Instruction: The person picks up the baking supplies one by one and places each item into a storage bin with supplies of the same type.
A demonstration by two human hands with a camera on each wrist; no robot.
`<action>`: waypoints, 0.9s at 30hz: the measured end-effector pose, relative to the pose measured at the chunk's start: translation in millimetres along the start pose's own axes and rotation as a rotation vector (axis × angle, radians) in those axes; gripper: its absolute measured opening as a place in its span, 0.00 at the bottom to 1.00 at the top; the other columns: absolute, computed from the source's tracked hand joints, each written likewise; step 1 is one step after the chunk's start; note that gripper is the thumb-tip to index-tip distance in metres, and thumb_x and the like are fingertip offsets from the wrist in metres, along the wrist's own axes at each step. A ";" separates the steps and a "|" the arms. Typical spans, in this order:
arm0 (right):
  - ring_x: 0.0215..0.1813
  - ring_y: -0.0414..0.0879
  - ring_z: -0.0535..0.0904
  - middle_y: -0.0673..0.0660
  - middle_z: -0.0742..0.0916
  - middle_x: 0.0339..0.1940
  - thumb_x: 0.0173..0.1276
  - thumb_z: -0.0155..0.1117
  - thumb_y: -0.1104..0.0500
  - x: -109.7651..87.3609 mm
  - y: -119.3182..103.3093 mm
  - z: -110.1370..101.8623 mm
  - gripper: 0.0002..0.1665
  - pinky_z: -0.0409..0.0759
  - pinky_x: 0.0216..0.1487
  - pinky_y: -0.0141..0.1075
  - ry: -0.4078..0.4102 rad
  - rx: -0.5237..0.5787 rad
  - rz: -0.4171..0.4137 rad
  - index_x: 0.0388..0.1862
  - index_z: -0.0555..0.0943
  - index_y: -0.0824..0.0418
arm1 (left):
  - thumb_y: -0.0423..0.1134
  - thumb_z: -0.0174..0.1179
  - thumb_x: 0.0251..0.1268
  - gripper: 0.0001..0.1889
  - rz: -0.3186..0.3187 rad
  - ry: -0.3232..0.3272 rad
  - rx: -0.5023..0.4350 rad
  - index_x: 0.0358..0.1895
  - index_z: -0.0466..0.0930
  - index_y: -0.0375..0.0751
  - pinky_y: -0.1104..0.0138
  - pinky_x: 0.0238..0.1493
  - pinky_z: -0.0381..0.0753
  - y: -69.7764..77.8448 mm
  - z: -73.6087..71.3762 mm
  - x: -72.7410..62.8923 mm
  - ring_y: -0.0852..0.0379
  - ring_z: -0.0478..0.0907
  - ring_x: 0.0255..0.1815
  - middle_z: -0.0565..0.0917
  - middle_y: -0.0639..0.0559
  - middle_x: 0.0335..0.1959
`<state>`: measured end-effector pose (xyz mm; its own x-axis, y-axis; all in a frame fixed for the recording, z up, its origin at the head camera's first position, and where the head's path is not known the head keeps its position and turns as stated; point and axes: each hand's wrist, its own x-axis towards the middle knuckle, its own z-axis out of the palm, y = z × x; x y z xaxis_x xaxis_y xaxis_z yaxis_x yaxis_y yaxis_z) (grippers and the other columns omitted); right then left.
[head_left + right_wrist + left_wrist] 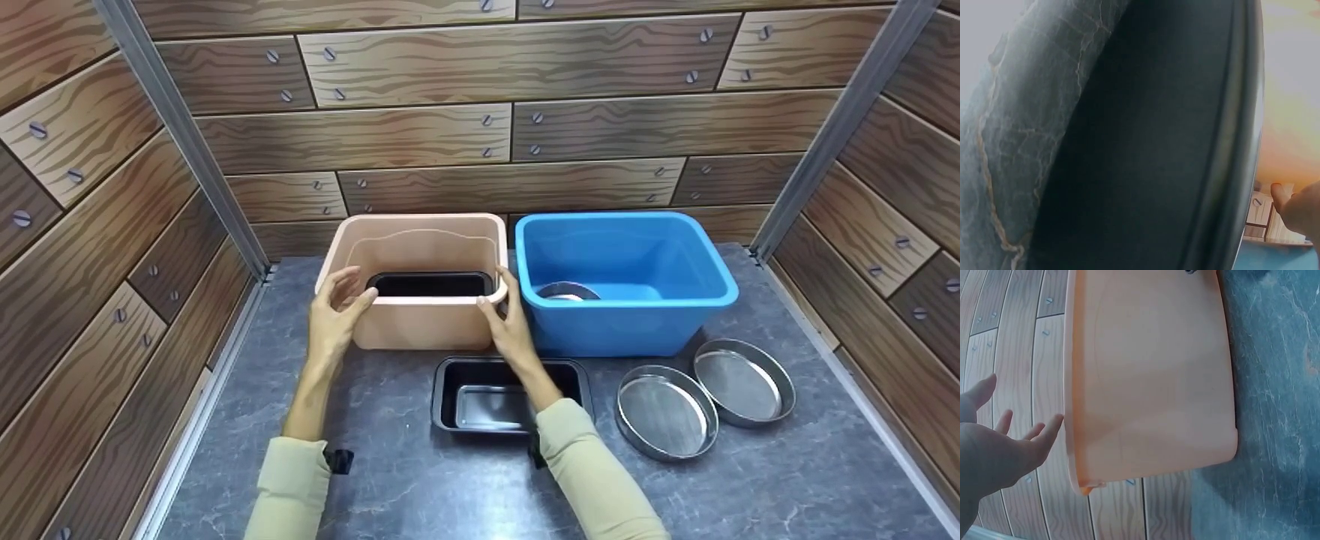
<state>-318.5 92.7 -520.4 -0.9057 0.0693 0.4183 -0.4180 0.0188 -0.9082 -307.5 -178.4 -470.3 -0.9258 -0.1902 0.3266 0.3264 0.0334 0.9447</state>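
Note:
A peach plastic bin [424, 326] stands at the back left, with a black pan [431, 283] inside it. My left hand [337, 315] is at the bin's front left corner, thumb and fingers spread apart. In the left wrist view a fingertip reaches the rim, though firm contact is hard to judge. My right hand [511, 322] is at the front right corner, fingers along the side and thumb at the front, with no clear grip. Below my right wrist lies a black loaf pan [491, 409], partly hidden by the forearm; its dark wall [1140, 140] fills much of the right wrist view.
A blue plastic bin [615, 326] stands right of the peach one, holding a round metal pan [568, 291]. Two shallow round metal pans, one nearer [666, 412] and one farther [742, 381], rest on the grey marbled table [405, 495]. Wood-patterned walls [420, 135] enclose it.

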 end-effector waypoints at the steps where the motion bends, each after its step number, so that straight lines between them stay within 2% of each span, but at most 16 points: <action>1: 0.77 0.64 0.62 0.74 0.66 0.79 0.75 0.62 0.67 0.1 0.2 -0.2 0.38 0.59 0.78 0.58 0.002 0.003 -0.003 0.79 0.60 0.72 | 0.27 0.70 0.65 0.26 0.002 -0.003 -0.006 0.66 0.75 0.28 0.54 0.70 0.72 -0.4 0.4 -1.1 0.46 0.76 0.68 0.80 0.34 0.65; 7: 0.76 0.64 0.64 0.74 0.67 0.78 0.74 0.62 0.68 -0.1 0.7 -0.9 0.37 0.62 0.77 0.57 0.004 0.005 -0.017 0.78 0.60 0.73 | 0.25 0.69 0.65 0.25 -0.009 0.002 -0.061 0.65 0.76 0.26 0.50 0.73 0.70 -5.8 1.4 -8.3 0.54 0.80 0.63 0.80 0.33 0.64; 11: 0.77 0.64 0.63 0.73 0.67 0.78 0.75 0.62 0.68 -0.7 1.3 -0.7 0.38 0.61 0.78 0.56 -0.003 0.014 -0.012 0.79 0.59 0.72 | 0.25 0.68 0.66 0.24 -0.009 0.003 -0.060 0.65 0.76 0.27 0.53 0.72 0.72 -9.7 0.9 -12.9 0.55 0.80 0.61 0.80 0.33 0.64; 15: 0.78 0.67 0.61 0.73 0.67 0.78 0.74 0.61 0.69 -1.5 2.3 -0.7 0.38 0.57 0.79 0.57 0.000 0.024 -0.016 0.79 0.59 0.73 | 0.24 0.67 0.67 0.24 -0.001 -0.015 -0.061 0.65 0.77 0.28 0.60 0.69 0.76 -12.8 1.1 -18.4 0.52 0.81 0.63 0.82 0.36 0.63; 19: 0.79 0.66 0.61 0.73 0.67 0.78 0.74 0.62 0.69 -1.6 2.1 -0.5 0.38 0.55 0.80 0.57 0.000 0.017 -0.015 0.79 0.60 0.71 | 0.23 0.66 0.67 0.24 0.007 -0.037 -0.113 0.66 0.77 0.27 0.66 0.64 0.79 -15.2 1.9 -24.9 0.49 0.81 0.63 0.84 0.40 0.62; 23: 0.80 0.64 0.60 0.72 0.67 0.79 0.74 0.62 0.68 -0.8 0.7 -0.4 0.39 0.53 0.81 0.57 -0.005 0.011 -0.008 0.80 0.59 0.72 | 0.22 0.65 0.67 0.24 0.014 -0.072 -0.208 0.67 0.75 0.26 0.64 0.61 0.82 -18.2 2.8 -30.4 0.40 0.81 0.64 0.84 0.38 0.61; 27: 0.81 0.65 0.58 0.72 0.66 0.79 0.74 0.61 0.68 0.0 0.4 -0.7 0.39 0.52 0.81 0.57 -0.008 0.012 -0.009 0.80 0.58 0.73 | 0.21 0.63 0.69 0.25 0.004 -0.111 -0.274 0.68 0.73 0.24 0.59 0.60 0.83 -22.7 3.5 -36.4 0.34 0.80 0.64 0.81 0.31 0.63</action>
<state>-318.6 93.4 -520.7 -0.9026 0.0613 0.4262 -0.4266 0.0071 -0.9044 -281.9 -168.7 -503.5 -0.9348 -0.0812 0.3457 0.3551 -0.2349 0.9049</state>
